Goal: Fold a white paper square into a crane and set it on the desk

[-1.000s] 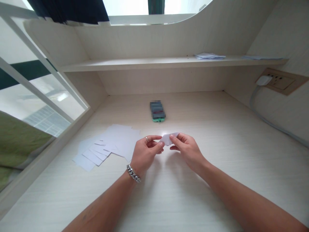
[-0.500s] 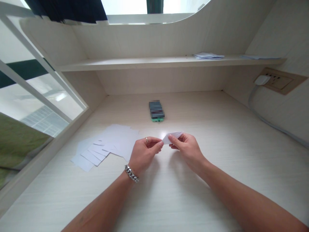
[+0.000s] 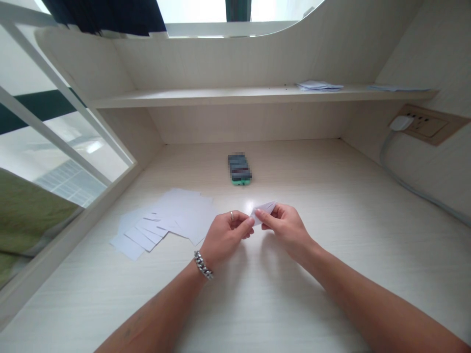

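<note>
- A folded paper [image 3: 267, 207] is held between the left hand [image 3: 225, 233] and the right hand [image 3: 286, 225].
- It is pinched by both.
- White sheets [image 3: 184, 208] are spread beside the left hand.

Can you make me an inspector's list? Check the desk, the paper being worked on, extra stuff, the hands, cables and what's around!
Surface: pale wood-grain desk, bright reflection near the hands.
Job's things: small folded paper, held up; loose sheets overlap on the desk to the left.
Clutter: dark, pixelated object with a green end beyond the hands; can't tell what it is.
Hands: left hand, wearing ring and bracelet, pinches the folded paper's left end; right hand grips its right part.
Cables: grey cable from a white plug in the right-hand wall socket.
Surroundings: shelf bearing papers; dark blue curtain above left.
</note>
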`<action>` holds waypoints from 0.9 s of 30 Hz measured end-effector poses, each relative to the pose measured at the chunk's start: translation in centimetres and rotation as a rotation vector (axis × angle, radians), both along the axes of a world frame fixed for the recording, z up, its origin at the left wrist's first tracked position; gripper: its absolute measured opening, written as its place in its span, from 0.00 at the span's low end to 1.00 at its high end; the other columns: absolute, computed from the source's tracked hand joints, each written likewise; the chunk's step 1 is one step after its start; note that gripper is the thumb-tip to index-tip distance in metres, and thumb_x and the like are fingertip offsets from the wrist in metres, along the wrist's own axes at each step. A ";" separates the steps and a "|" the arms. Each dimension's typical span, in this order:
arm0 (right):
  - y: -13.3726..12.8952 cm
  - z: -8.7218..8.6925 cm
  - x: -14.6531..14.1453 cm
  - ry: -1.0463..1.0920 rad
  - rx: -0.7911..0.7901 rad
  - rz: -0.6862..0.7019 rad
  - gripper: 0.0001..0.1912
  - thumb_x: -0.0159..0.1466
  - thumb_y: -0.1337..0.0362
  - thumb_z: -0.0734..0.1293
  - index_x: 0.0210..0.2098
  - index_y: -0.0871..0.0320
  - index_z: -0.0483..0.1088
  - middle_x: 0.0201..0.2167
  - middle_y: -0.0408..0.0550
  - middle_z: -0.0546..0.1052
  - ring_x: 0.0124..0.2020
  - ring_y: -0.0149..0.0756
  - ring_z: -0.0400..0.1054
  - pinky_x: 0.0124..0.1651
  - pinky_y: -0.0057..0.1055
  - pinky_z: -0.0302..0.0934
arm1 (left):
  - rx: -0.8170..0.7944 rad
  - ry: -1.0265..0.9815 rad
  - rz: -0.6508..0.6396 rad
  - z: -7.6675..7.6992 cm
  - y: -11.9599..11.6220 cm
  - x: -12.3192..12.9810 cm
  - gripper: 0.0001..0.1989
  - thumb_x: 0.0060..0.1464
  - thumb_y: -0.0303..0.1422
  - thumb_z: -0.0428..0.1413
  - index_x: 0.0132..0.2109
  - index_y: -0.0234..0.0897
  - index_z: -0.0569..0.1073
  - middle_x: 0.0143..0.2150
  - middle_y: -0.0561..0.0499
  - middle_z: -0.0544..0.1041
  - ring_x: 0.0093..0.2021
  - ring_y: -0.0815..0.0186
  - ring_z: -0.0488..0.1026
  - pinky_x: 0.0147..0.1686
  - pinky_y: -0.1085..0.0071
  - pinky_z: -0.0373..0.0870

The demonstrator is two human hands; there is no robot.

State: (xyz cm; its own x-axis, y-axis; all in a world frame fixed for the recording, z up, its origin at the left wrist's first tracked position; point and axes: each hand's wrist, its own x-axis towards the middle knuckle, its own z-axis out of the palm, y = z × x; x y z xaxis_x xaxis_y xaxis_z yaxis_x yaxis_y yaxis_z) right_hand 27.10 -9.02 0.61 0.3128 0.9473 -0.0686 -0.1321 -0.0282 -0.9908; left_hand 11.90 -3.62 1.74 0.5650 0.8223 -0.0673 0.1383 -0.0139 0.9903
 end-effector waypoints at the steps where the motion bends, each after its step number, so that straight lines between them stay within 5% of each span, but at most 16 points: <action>1: -0.1 0.1 -0.1 -0.010 0.003 0.007 0.17 0.51 0.51 0.75 0.26 0.60 0.74 0.23 0.48 0.76 0.26 0.34 0.66 0.31 0.32 0.60 | 0.009 -0.001 -0.014 -0.1 -0.1 0.0 0.13 0.50 0.41 0.61 0.28 0.34 0.76 0.24 0.48 0.77 0.26 0.67 0.72 0.29 0.72 0.68; 9: 0.0 -0.2 0.3 -0.150 0.039 0.167 0.15 0.54 0.54 0.73 0.24 0.60 0.71 0.20 0.44 0.71 0.23 0.30 0.62 0.25 0.29 0.55 | 0.009 -0.053 -0.032 -0.3 0.2 -0.2 0.12 0.52 0.39 0.58 0.29 0.33 0.73 0.23 0.54 0.71 0.25 0.71 0.66 0.27 0.75 0.63; 16: 0.0 -0.7 0.2 -0.075 0.080 0.222 0.19 0.54 0.60 0.74 0.42 0.59 0.69 0.26 0.41 0.73 0.26 0.31 0.66 0.30 0.30 0.60 | 0.134 0.039 0.040 -0.7 0.1 0.1 0.13 0.55 0.40 0.56 0.29 0.34 0.71 0.23 0.55 0.69 0.23 0.72 0.64 0.24 0.75 0.60; 21: 0.1 -0.5 -0.1 -0.040 0.011 0.260 0.16 0.56 0.53 0.71 0.30 0.61 0.70 0.26 0.46 0.75 0.28 0.33 0.68 0.34 0.32 0.63 | 0.135 0.024 0.177 -0.9 0.3 0.0 0.14 0.55 0.42 0.56 0.29 0.35 0.69 0.23 0.55 0.70 0.23 0.71 0.66 0.23 0.75 0.62; 27: 0.3 -0.5 0.4 -0.103 0.005 0.145 0.15 0.55 0.53 0.71 0.28 0.60 0.70 0.26 0.45 0.74 0.28 0.32 0.67 0.33 0.31 0.61 | 0.028 -0.012 0.081 -0.8 0.2 0.1 0.14 0.53 0.42 0.58 0.34 0.33 0.72 0.28 0.49 0.77 0.28 0.67 0.73 0.30 0.71 0.71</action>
State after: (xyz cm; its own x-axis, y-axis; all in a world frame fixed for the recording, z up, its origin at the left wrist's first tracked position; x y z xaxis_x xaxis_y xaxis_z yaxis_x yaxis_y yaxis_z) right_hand 27.51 -8.73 0.08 0.1777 0.9834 -0.0380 -0.0247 -0.0341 -0.9991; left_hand 12.00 -3.44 0.90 0.4970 0.8669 -0.0379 0.1286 -0.0304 0.9912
